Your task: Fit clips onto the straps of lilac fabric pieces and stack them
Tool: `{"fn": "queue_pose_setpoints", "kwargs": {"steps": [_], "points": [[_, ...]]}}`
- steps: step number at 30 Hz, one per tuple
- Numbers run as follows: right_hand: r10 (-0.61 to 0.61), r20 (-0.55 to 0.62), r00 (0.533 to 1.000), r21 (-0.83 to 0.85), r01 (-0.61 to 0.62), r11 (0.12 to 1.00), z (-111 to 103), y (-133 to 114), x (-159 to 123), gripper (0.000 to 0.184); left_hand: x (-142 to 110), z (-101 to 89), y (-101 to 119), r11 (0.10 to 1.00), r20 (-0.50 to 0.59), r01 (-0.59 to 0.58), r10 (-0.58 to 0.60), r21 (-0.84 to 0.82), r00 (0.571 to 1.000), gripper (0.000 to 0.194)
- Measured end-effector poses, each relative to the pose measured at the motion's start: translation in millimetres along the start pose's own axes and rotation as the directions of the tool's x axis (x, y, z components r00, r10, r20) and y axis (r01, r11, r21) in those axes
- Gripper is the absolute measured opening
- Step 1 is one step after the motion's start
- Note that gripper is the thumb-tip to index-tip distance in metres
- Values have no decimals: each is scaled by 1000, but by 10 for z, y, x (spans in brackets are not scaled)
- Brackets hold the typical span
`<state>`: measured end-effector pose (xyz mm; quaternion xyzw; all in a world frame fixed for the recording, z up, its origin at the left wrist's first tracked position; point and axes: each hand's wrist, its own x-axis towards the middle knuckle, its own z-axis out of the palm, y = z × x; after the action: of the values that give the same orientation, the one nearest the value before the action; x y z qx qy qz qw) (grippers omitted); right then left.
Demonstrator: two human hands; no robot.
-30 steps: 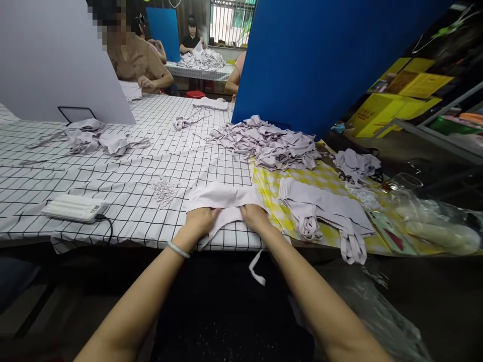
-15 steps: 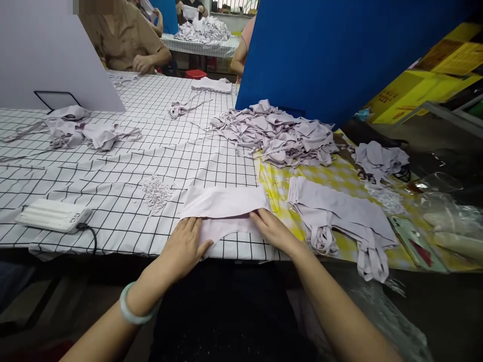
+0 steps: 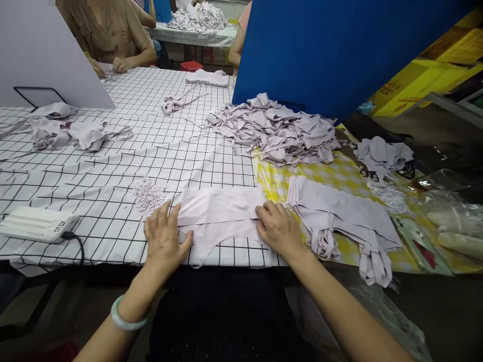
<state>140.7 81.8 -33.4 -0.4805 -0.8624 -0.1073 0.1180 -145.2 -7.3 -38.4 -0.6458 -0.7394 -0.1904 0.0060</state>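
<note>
A pale lilac strappy top point(image 3: 221, 206) lies flat at the table's front edge, its wide band folded across the upper part and a curved neckline and strap toward me. My left hand point(image 3: 164, 236), with a pale green bangle on the wrist, rests at its left edge, fingers spread and thumb apart. At the right edge, my right hand point(image 3: 279, 226) has its fingers curled, with thumb and fingertips closed on the fabric's side. Just to the right lies a neat stack of similar tops point(image 3: 343, 211), straps hanging over the table's edge.
A loose heap of lilac garments point(image 3: 279, 130) lies before a blue board point(image 3: 302, 50). Fabric scraps point(image 3: 148, 196) and a white power bank point(image 3: 37, 223) with a cable are on the left. A phone point(image 3: 422, 244) is far right. Another person point(image 3: 109, 35) sits across the table.
My left hand has moved left to the top's edge and spread its fingers. My right hand has shifted slightly, fingers more curled. The folded band now lies flatter.
</note>
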Motion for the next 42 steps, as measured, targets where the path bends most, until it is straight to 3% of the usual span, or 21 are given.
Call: {"fn": "queue_pose_setpoints", "kwargs": {"steps": [5, 8, 14, 20, 23, 25, 27, 29, 32, 35, 39, 41, 42], "points": [[73, -121, 990, 61, -66, 996, 21, 82, -21, 14, 45, 0, -42, 996, 8, 89, -89, 5, 996, 62], [100, -106, 989, 78, -92, 993, 54, 64, -53, 24, 59, 8, -30, 995, 7, 103, -103, 8, 995, 62], [143, -111, 984, 37, -139, 990, 179, 184, -102, 21, 77, 56, 11, 993, -9, 115, -115, 20, 993, 61], [152, -64, 986, 42, -150, 988, 204, 260, -145, 19, 176, 59, -22, 998, -45, 64, -64, 5, 997, 37], [132, 37, 991, 93, -135, 986, 118, 248, -188, 22, 208, -81, -144, 999, 36, 39, -38, -3, 999, 34], [127, 145, 981, 216, -157, 964, 22, 286, -205, 24, 237, -213, -253, 999, 178, 22, -15, -35, 984, 36], [165, 255, 953, 397, -259, 880, -63, 358, -179, 25, 302, -314, -329, 995, 321, 44, -13, -91, 947, 43], [292, 297, 909, 497, -408, 766, -87, 423, -89, 20, 419, -333, -334, 986, 367, 120, -71, -113, 928, 45], [498, 237, 834, 430, -550, 716, 43, 431, 132, 27, 658, -200, -241, 970, 293, 235, -207, -64, 934, 35], [502, 215, 838, 370, -545, 752, 283, 357, 338, 26, 853, -17, -149, 970, 252, 239, -221, -41, 942, 21], [484, 117, 867, 411, -486, 771, 430, 282, 416, 19, 844, 129, -78, 984, 67, 179, -179, 5, 982, 21], [475, 8, 880, 413, -436, 800, 320, 253, 306, 12, 742, 180, -66, 998, 14, 65, -65, 18, 998, 33], [475, -29, 879, 432, -418, 800, 217, 235, 198, 10, 685, 201, -71, 1000, 46, -22, 22, 6, 999, 39]]}}
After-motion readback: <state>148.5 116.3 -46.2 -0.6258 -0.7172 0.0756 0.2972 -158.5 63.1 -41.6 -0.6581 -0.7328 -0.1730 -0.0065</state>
